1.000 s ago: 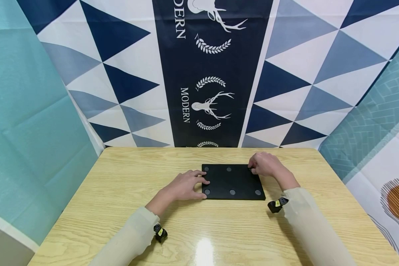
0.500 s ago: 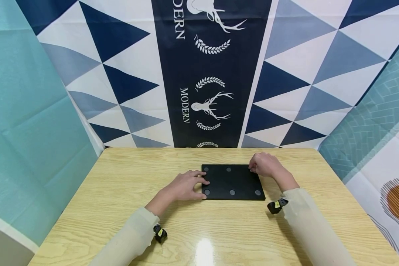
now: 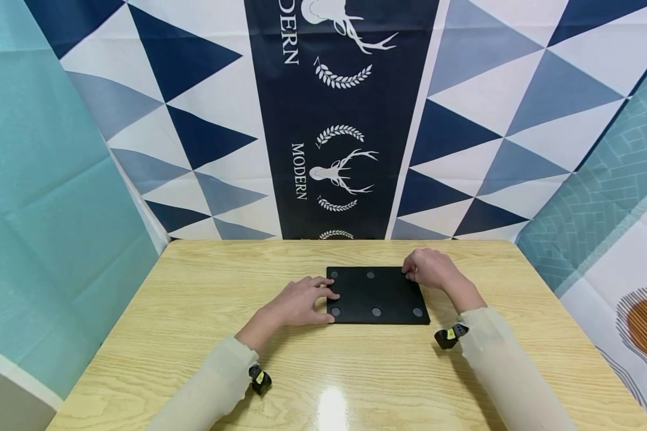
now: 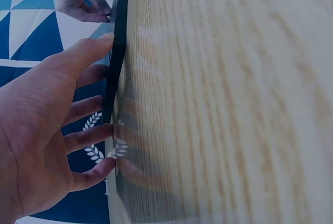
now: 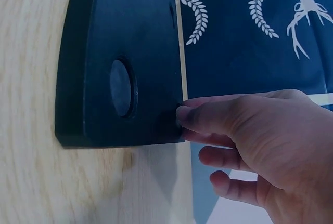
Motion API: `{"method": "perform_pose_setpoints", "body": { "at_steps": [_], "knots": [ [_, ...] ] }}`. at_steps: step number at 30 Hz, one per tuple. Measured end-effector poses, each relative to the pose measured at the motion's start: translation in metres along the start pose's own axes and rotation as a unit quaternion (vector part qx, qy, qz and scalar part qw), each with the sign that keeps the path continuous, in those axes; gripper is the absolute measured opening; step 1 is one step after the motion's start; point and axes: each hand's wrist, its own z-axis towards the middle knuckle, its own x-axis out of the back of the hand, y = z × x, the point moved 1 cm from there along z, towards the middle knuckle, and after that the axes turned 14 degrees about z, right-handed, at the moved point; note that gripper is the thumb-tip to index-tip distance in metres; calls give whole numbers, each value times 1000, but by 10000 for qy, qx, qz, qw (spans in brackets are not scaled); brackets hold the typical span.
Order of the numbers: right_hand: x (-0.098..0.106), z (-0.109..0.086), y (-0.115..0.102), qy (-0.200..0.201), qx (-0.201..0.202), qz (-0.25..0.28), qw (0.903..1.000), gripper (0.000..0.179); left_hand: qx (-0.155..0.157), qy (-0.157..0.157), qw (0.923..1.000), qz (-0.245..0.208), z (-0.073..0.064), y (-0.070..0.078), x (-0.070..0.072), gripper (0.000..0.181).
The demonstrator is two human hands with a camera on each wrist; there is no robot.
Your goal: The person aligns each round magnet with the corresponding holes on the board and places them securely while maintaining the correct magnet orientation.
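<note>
A flat black rectangular board [image 3: 377, 293] lies on the wooden table, with several grey round discs set in its surface. My left hand [image 3: 300, 302] has its fingers spread and bent slightly, with thumb and fingertips at the board's left edge; the left wrist view shows the same hand [image 4: 57, 115] from the side. At the far right corner, the thumb and index finger of my right hand [image 3: 430, 267] pinch a small dark piece, apparently a disc, mostly hidden by the fingertips. In the right wrist view, a round disc [image 5: 120, 88] sits in a shallow recess near that hand [image 5: 250, 135].
The light wooden table [image 3: 205, 347] ends at a patterned blue and white cloth [image 3: 210, 120] behind the board. Teal cloth [image 3: 59, 149] hangs along the left side. Small black cameras [image 3: 260, 378] are strapped to both wrists.
My right fingertips shift slightly at the far right corner, covering the grey spot glimpsed there a second ago. The left hand and the board stay in place.
</note>
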Motion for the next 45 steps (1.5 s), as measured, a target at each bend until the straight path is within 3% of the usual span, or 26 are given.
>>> {"method": "perform_pose_setpoints", "body": {
  "at_steps": [20, 32, 45],
  "knots": [
    [-1, -2, -1, 124, 199, -66, 9997, 10, -27, 15, 10000, 76, 2, -1, 2, 53],
    [12, -10, -18, 362, 345, -98, 9987, 6, -42, 143, 9994, 298, -3, -6, 5, 58],
    [22, -26, -30, 473, 473, -278, 9974, 6, 211, 453, 9961, 724, -20, -29, 26, 55]
  ]
}}
